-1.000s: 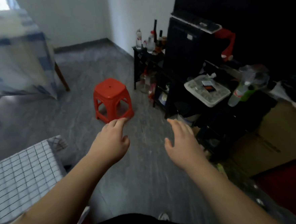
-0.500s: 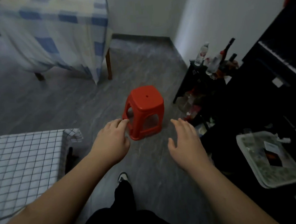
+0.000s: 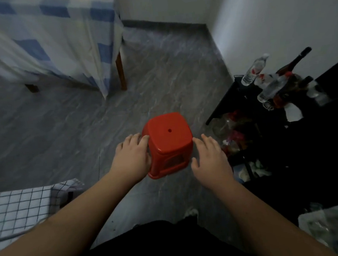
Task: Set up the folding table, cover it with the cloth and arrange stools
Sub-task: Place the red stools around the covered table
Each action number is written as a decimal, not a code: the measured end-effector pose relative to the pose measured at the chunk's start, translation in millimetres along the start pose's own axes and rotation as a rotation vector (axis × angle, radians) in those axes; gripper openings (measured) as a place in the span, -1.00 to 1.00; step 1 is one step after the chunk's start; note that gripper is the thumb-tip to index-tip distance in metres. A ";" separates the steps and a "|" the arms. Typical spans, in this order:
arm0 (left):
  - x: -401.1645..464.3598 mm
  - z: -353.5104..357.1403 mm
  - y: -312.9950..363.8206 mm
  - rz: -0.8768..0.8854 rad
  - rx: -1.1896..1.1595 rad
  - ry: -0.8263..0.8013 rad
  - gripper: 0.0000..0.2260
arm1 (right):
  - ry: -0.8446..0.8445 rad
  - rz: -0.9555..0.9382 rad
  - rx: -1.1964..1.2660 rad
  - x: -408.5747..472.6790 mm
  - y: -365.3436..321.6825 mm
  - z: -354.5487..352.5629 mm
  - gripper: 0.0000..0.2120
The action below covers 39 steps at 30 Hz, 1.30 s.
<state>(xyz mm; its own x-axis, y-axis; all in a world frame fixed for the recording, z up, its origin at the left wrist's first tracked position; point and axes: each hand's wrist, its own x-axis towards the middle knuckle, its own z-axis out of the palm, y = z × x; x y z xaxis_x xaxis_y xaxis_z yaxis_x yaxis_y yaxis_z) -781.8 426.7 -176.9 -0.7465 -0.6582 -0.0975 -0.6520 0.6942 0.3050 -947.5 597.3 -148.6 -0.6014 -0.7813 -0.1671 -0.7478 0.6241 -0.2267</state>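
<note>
The fingers (image 3: pixel 143 138) of the left hand (image 3: pixel 133 160) and of the right hand (image 3: pixel 211 161) were spread loose on either side of the red stool (image 3: pixel 169 141), nothing yet gripped. The bench (image 3: pixel 19 208) at near left was already covered by the checked cloth (image 3: pixel 66 186); the stool, judged still unplaced, stood on open floor (image 3: pixel 160 78), hemmed by the black rack (image 3: pixel 230 99) at right.

1. No readable text anywhere: the bottle labels (image 3: pixel 254 69) on the black shelf (image 3: pixel 232 95) show only red and white blurs, too smeared to make out.
</note>
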 end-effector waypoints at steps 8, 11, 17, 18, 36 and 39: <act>159.6 105.9 15.3 -0.227 0.042 -0.076 -0.49 | -0.160 -0.158 -0.045 208.7 97.6 64.6 -0.38; 208.4 163.0 13.8 -0.358 0.003 -0.111 -0.48 | -0.260 -0.166 -0.060 280.1 131.9 111.3 -0.37; 288.3 293.8 -10.3 -0.538 -0.047 -0.176 -0.37 | -0.345 -0.225 -0.046 388.9 177.3 233.7 -0.34; 299.0 316.2 -17.5 -0.550 -0.056 -0.183 -0.35 | -0.347 -0.236 -0.037 401.4 184.3 256.7 -0.32; 341.2 412.2 -60.8 -0.636 -0.333 -0.217 -0.17 | -0.442 -0.052 0.136 451.3 187.3 358.9 -0.10; 339.6 402.4 -74.4 -0.651 -0.368 -0.194 -0.18 | -0.416 -0.079 0.101 453.5 165.8 349.0 -0.11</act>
<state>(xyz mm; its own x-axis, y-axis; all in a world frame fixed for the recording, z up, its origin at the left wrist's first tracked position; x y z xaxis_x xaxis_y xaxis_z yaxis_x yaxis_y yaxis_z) -1040.3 268.7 -613.9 -0.2601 -0.8140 -0.5194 -0.9066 0.0209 0.4214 -1246.0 342.5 -596.8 -0.3632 -0.7776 -0.5133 -0.7432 0.5740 -0.3437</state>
